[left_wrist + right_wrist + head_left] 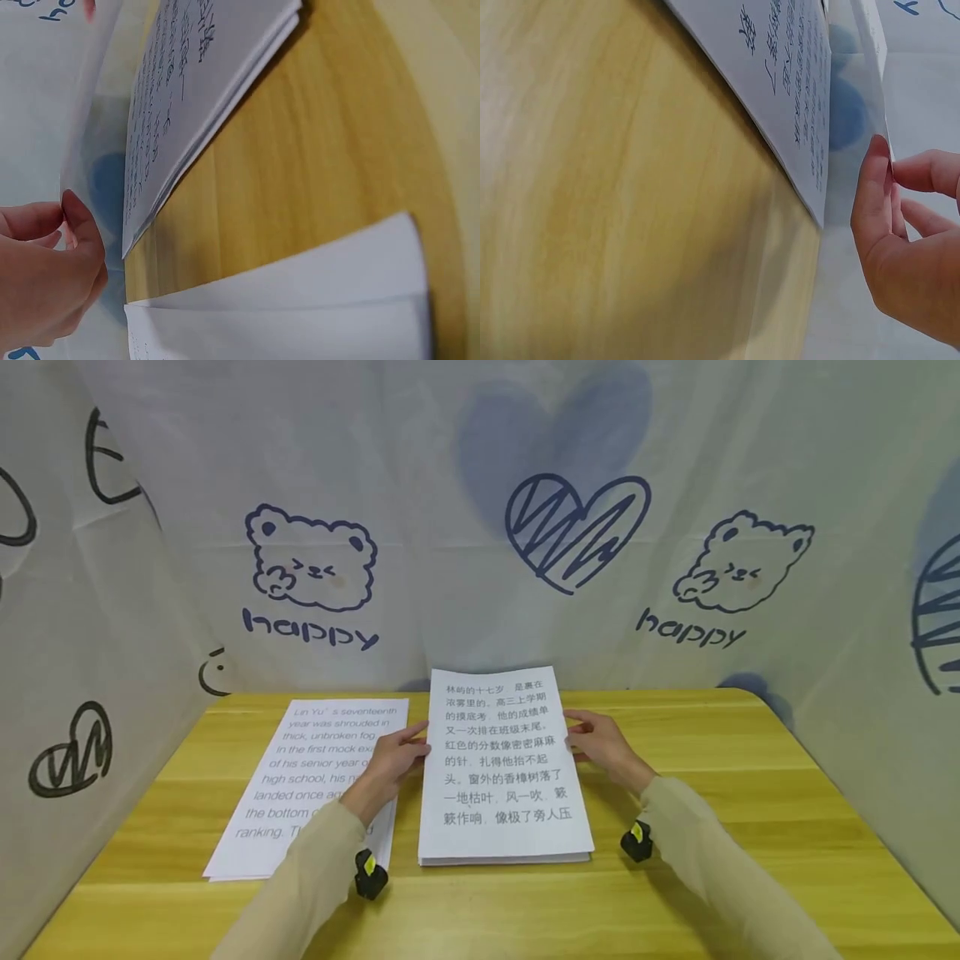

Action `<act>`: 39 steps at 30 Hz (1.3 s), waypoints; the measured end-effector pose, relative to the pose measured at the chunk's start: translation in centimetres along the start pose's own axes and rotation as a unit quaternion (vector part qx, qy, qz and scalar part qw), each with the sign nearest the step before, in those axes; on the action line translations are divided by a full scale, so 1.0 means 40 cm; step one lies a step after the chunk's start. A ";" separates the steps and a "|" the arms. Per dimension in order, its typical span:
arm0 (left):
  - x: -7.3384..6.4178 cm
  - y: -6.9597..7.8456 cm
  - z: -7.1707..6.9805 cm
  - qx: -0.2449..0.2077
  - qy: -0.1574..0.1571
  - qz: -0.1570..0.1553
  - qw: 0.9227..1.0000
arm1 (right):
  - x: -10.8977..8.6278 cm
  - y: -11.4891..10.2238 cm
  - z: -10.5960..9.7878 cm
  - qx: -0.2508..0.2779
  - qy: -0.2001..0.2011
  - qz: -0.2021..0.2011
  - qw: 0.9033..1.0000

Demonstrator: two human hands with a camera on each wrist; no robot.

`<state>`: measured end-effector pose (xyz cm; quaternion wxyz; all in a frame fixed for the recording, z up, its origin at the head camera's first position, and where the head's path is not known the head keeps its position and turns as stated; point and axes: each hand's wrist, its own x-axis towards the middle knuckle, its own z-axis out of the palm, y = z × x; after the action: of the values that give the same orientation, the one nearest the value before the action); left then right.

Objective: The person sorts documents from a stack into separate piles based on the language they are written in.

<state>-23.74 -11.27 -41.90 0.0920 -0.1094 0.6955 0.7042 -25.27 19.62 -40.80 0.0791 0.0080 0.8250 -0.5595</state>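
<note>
A printed sheet of paper (501,760) with large Chinese text is held up off the table between the two hands. My left hand (392,766) pinches its left edge between thumb and fingers, and the left wrist view shows that hand (52,270) at the sheet's edge. On the opposite edge my right hand (606,745) pinches the sheet, as the right wrist view of the hand (907,232) confirms. Below the raised sheet lies a paper stack (191,90) with Chinese print, apart from it. In the head view the sheet hides most of that stack.
To the left, a second paper stack (300,760) with English text lies on the wooden table (750,827), partly under my left forearm. A pale curtain (450,568) with bear and heart drawings surrounds the back and sides. Black wrist cameras (370,875) hang at both sleeves.
</note>
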 end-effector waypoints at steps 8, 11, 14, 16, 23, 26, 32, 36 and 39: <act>-0.005 0.000 -0.011 -0.011 0.007 0.005 1.000 | 0.001 0.002 0.008 0.006 -0.002 0.007 1.000; -0.006 0.000 -0.006 -0.013 0.009 0.008 1.000 | -0.003 -0.002 0.004 0.002 0.003 0.013 1.000; -0.005 -0.004 0.006 -0.021 0.007 0.012 1.000 | -0.004 0.000 -0.005 -0.009 0.008 0.017 1.000; -0.003 -0.010 0.018 -0.026 0.005 0.013 1.000 | -0.005 0.004 -0.014 -0.017 0.010 0.019 1.000; 0.003 -0.021 0.066 -0.026 0.021 0.011 0.999 | 0.002 0.037 -0.048 -0.005 0.008 0.013 1.000; 0.004 -0.023 0.089 -0.026 0.026 0.012 0.999 | 0.000 0.051 -0.066 -0.018 0.010 0.016 1.000; 0.009 -0.024 0.158 0.005 0.013 0.010 1.000 | -0.015 0.068 -0.127 -0.039 0.030 0.046 0.998; 0.013 -0.019 0.196 0.026 0.024 0.025 0.999 | -0.007 0.076 -0.159 -0.046 0.029 0.056 0.997; 0.014 -0.014 0.222 0.038 0.029 0.026 0.999 | 0.006 0.085 -0.180 -0.053 0.027 0.055 0.997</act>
<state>-24.34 -2.41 -42.50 0.0579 -0.1080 0.7267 0.6759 -26.06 27.53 -41.37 0.0881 0.0641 0.8536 -0.5094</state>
